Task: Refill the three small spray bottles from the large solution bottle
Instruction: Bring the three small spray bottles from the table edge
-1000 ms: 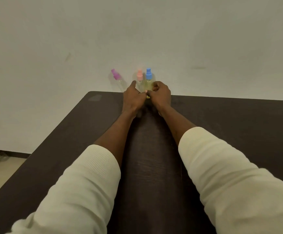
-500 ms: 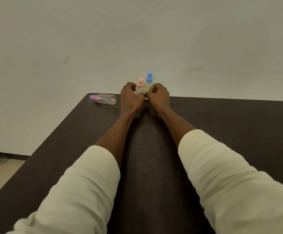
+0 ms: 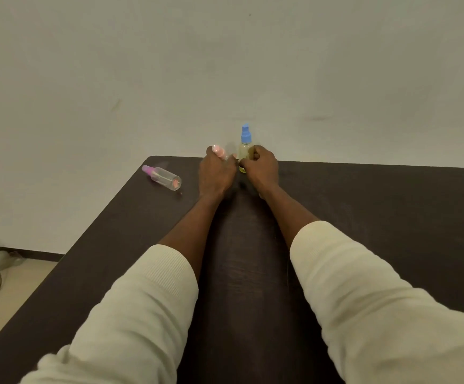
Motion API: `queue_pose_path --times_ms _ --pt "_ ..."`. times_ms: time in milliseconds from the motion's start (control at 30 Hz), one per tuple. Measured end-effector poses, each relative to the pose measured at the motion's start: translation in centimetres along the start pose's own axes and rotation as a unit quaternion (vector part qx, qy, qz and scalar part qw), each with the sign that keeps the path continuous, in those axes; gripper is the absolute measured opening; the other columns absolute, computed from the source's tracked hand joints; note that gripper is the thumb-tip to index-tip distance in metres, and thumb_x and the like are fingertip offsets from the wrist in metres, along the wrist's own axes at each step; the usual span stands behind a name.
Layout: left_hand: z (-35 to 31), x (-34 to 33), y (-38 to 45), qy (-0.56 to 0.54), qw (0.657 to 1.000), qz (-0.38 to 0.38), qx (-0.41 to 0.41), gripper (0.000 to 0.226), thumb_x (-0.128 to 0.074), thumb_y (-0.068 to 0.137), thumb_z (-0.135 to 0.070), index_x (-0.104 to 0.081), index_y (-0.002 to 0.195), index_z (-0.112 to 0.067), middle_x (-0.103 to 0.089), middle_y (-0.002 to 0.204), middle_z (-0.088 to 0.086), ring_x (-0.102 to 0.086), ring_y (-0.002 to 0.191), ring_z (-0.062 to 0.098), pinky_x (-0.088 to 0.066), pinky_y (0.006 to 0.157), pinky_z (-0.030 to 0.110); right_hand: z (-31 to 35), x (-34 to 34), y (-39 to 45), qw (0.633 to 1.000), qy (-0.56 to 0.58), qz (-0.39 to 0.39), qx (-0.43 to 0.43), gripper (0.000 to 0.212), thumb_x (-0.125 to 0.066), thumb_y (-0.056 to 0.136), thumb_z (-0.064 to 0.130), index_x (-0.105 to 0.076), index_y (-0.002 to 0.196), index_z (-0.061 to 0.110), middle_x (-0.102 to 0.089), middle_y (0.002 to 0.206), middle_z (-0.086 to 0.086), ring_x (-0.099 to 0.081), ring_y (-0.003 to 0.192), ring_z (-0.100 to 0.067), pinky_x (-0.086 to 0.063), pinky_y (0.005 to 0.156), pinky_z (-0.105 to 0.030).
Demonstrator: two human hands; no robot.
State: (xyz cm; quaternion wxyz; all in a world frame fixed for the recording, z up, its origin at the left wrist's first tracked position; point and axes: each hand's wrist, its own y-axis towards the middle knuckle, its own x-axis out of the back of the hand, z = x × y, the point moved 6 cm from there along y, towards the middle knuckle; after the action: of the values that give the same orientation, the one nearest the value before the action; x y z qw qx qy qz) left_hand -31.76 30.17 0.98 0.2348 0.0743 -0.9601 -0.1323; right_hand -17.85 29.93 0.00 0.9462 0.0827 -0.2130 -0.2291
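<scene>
Far edge of table (image 3: 363, 217): left hand (image 3: 215, 173) grips tilted pink-capped bottle (image 3: 219, 152); right hand (image 3: 261, 167) holds upright blue-capped bottle (image 3: 245, 151). Likely gathering; uncapping next.

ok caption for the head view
Left hand tilts pink-capped bottle, right hand grips blue-capped bottle; purple-capped bottle lies toppled.

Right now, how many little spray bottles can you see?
3: the purple-capped bottle lies on the table's left; the left hand grips the pink-capped bottle; the right hand grips the blue-capped bottle.
</scene>
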Motion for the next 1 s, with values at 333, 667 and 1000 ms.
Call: queue_pose_path --times_ms 333,667,1000 --pt "-2.7 3.8 -12.7 -0.055 0.995 0.066 -0.041 0.024 -0.067 0.096 -0.037 -0.059 0.104 -0.015 -0.06 0.088 -0.007 -0.056 0.079 0.009 -0.043 0.073 0.026 1.9 7.1 -14.2 0.996 0.074 0.018 -0.052 0.016 -0.066 0.088 0.011 -0.061 0.1 0.021 -0.063 0.092 0.006 -0.06 0.085 -0.009 -0.046 0.069 -0.018" --pt "-7.3 6.9 -32.5 -0.147 0.983 0.097 -0.043 0.04 -0.083 0.083 -0.034 -0.059 0.107 -0.012 -0.069 0.097 -0.001 -0.064 0.081 0.009 -0.052 0.07 0.015 2.3 19.0 -34.0 0.993 0.1 0.023 -0.058 0.029 -0.066 0.09 0.012 -0.061 0.118 0.02 -0.067 0.105 0.007 -0.064 0.097 -0.004 -0.05 0.076 -0.015" --pt "-9.4 6.1 -40.0 -0.122 0.977 0.16 -0.068 0.03 -0.08 0.086 -0.031 -0.062 0.103 -0.014 -0.068 0.093 -0.001 -0.06 0.078 0.006 -0.05 0.066 0.009 1.3 24.7 -40.7 0.998 0.034 0.05 -0.029 0.034 -0.055 0.095 0.007 -0.054 0.117 0.033 -0.063 0.11 0.008 -0.059 0.1 -0.003 -0.044 0.079 -0.017"
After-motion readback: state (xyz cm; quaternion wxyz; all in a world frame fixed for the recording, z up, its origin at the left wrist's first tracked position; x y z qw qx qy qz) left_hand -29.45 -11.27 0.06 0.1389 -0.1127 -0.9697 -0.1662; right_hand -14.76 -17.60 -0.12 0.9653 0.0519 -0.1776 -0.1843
